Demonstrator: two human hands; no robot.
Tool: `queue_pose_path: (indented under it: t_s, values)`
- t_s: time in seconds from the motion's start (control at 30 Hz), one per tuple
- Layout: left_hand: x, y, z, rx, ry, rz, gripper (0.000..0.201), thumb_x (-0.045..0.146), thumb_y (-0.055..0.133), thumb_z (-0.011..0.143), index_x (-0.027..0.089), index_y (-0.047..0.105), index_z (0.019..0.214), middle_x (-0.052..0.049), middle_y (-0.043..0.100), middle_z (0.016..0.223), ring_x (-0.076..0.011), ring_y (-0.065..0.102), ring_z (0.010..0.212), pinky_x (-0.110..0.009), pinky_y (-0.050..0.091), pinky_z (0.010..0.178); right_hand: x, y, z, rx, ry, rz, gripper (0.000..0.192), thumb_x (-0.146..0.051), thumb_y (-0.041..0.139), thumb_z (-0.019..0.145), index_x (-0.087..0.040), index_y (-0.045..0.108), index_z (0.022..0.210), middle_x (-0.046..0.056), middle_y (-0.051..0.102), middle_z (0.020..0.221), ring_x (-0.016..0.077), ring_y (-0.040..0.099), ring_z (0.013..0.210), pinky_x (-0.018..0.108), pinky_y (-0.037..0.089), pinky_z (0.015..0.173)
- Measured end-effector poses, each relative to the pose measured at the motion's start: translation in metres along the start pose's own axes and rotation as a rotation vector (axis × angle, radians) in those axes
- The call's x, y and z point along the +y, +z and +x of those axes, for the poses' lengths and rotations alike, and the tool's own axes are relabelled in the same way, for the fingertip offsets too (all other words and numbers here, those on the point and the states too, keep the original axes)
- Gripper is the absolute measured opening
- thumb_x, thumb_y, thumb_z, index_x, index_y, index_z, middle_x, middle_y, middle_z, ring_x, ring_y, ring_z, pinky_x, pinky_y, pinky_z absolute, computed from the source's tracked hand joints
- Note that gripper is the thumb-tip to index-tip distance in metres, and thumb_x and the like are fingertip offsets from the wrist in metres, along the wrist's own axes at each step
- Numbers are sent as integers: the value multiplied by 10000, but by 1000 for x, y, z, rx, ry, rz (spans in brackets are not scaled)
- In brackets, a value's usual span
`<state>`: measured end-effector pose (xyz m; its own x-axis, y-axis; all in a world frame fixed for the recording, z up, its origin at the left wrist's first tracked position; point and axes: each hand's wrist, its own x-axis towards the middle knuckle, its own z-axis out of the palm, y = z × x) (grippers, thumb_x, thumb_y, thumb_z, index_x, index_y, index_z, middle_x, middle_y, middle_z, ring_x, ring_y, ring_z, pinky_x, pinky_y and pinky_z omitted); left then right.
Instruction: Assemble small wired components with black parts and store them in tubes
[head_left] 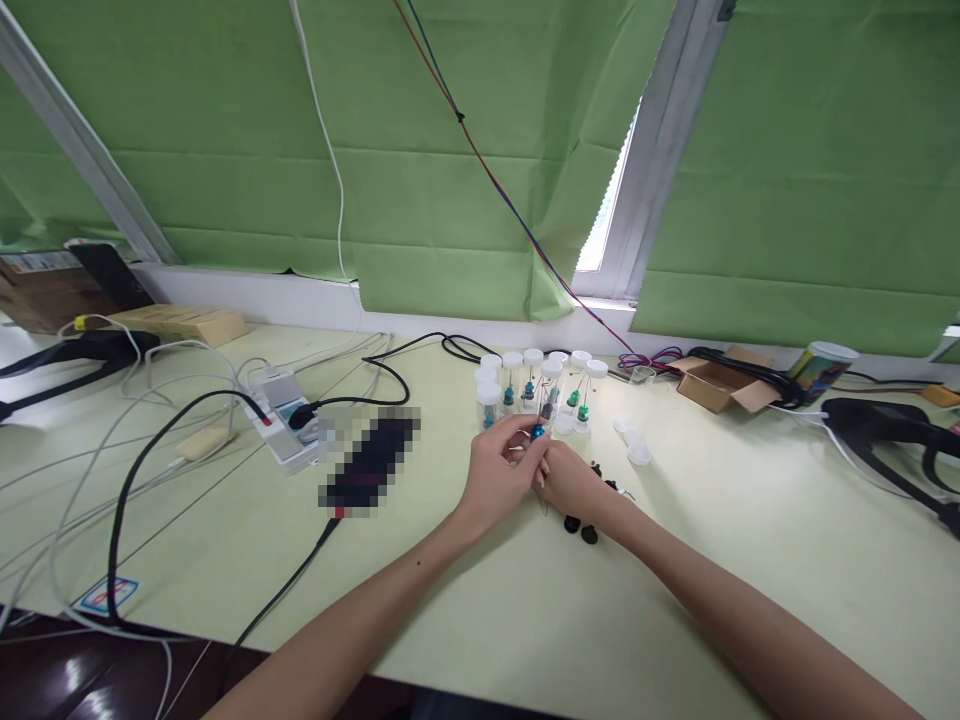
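Note:
My left hand (504, 462) is closed, with thumb and fingers pinching a small shiny blue piece (538, 432) that has a greyish upper part. My right hand (571, 478) presses against the left one, its fingers curled and mostly hidden; whether it grips the same piece I cannot tell. A thin wire-like tip shows just below the joined hands. Right behind them stand several clear tubes (512, 370) with white caps, with small blue or green pieces and thin stems inside. Several small black parts (589, 534) lie beside and partly behind my right forearm.
Small clear-white caps or cups (637, 450) lie right of the tubes. A dark, blurred-out device (371, 462) with a cable lies left, near a white power strip (283, 425) and tangled cables. An open cardboard box (724, 380) and a printed canister (821, 370) stand back right.

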<state>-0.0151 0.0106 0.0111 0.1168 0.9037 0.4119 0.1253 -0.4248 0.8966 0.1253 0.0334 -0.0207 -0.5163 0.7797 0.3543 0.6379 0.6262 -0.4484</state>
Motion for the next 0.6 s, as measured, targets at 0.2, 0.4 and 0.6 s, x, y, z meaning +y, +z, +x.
queue_pose_path:
  t_s: [0.2, 0.4, 0.6]
  values:
    - [1, -1, 1, 4, -12, -25, 266, 395, 623, 840, 198, 657, 1015, -31, 676, 745, -131, 604, 536, -268, 541, 540, 1, 0, 0, 26, -3, 1, 245, -28, 459, 751, -211, 400, 599, 6, 528, 669, 141, 457, 577, 247, 319, 520]
    - [-1, -2, 2, 57, 24, -47, 272, 383, 611, 858, 197, 640, 1055, -29, 667, 757, -136, 614, 579, -267, 545, 560, -2, -8, 1, 95, -14, 56, 214, -40, 438, 809, -199, 483, 674, 26, 540, 790, 147, 501, 668, 249, 368, 588]
    - [2, -2, 2, 74, 43, -50, 271, 378, 608, 863, 194, 636, 1059, -35, 666, 792, -123, 600, 565, -258, 542, 537, 1, -6, 2, 56, -13, 45, 192, -46, 473, 812, -193, 505, 694, 45, 544, 912, 159, 531, 734, 267, 407, 645]
